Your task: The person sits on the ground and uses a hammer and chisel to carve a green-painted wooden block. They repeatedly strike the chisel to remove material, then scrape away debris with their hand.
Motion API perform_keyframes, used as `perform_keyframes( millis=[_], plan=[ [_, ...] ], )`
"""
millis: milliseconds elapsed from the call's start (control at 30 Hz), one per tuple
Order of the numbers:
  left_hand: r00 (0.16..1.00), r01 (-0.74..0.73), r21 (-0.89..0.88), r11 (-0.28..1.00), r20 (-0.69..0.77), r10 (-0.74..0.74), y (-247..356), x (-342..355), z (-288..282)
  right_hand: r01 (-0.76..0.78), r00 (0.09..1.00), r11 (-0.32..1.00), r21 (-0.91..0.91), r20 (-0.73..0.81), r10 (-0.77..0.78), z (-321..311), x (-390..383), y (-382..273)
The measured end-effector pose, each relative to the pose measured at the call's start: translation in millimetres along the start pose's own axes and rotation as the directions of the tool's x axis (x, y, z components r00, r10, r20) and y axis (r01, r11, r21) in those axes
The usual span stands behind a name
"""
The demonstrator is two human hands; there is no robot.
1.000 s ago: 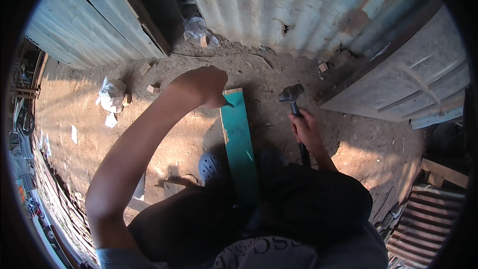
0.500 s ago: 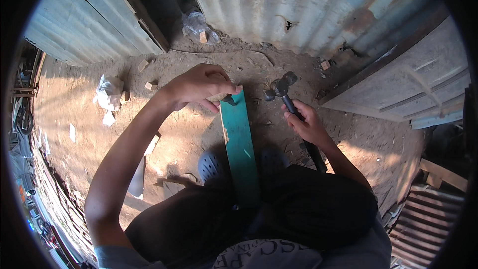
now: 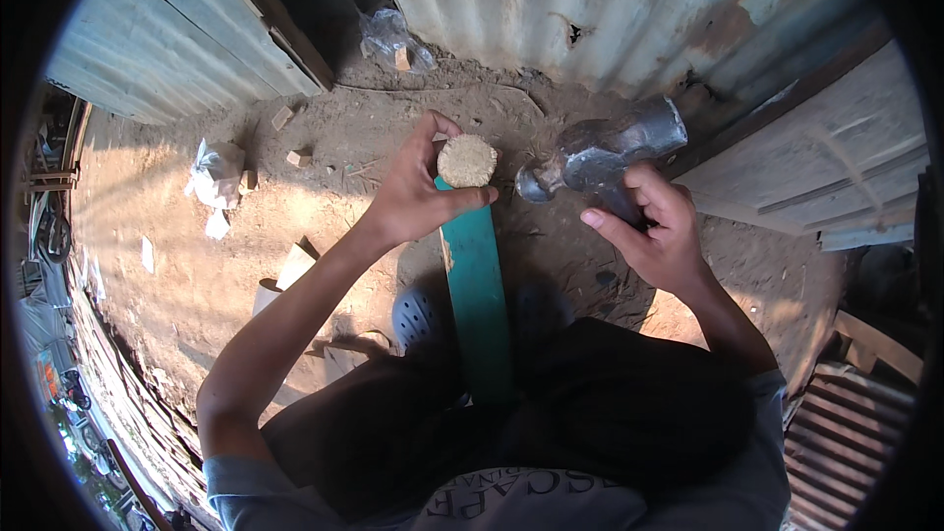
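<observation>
My left hand (image 3: 413,187) is closed round a chisel (image 3: 467,161), whose round, frayed wooden handle end faces up. The chisel stands upright over the far end of a narrow green board (image 3: 475,285); its blade is hidden beneath the handle. The board runs from there back between my legs, with a chipped left edge. To the right, my right hand (image 3: 661,231) grips a ball-peen hammer (image 3: 600,152) by its dark handle close under the head. The hammer's head is raised, apart from the chisel, its rounded end toward it.
Small wood blocks (image 3: 300,157) and a white plastic bag (image 3: 215,175) lie on the dirt floor at left. A clear plastic bag (image 3: 395,39) rests by the corrugated metal wall (image 3: 629,10). My clog (image 3: 417,320) is left of the board. A grey panel (image 3: 816,162) leans at right.
The hammer has come up, its head now higher and larger in view. My left hand has turned the chisel from tilted to upright over the board's end.
</observation>
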State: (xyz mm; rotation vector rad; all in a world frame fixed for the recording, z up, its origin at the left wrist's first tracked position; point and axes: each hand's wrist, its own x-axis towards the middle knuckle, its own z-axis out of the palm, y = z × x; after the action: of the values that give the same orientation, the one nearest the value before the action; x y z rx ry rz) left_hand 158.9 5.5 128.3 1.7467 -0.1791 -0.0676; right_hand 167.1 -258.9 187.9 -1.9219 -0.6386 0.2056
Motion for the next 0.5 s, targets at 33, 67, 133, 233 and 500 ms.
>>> perform_keyframes(
  millis=[33,67,133,233,500],
  plan=[
    [0.999,0.007,-0.114,0.993,0.038,-0.003,2.7,-3.5,4.2,-0.032,0.999,0.999,-0.006,-0.011,0.032,-3.5,-0.1,-4.2],
    [0.997,0.027,-0.114,0.993,0.076,-0.018,1.7,-7.9,5.2,-0.060,0.998,0.998,-0.011,-0.013,0.060,-7.4,1.9,-8.4],
    [0.987,0.061,-0.121,0.991,0.153,-0.042,-4.0,-14.2,9.8,0.079,0.991,0.984,-0.157,0.115,-0.061,-20.3,10.0,-19.1],
    [0.976,0.001,0.068,0.998,0.218,-0.016,-4.3,-26.8,13.7,0.224,0.934,0.928,-0.298,0.338,-0.117,-28.7,19.3,-24.7],
    [0.920,-0.102,0.124,0.987,0.389,0.046,-4.6,-36.5,15.6,0.191,0.927,0.936,-0.294,0.369,-0.073,2.6,13.2,-17.5]
  ],
)
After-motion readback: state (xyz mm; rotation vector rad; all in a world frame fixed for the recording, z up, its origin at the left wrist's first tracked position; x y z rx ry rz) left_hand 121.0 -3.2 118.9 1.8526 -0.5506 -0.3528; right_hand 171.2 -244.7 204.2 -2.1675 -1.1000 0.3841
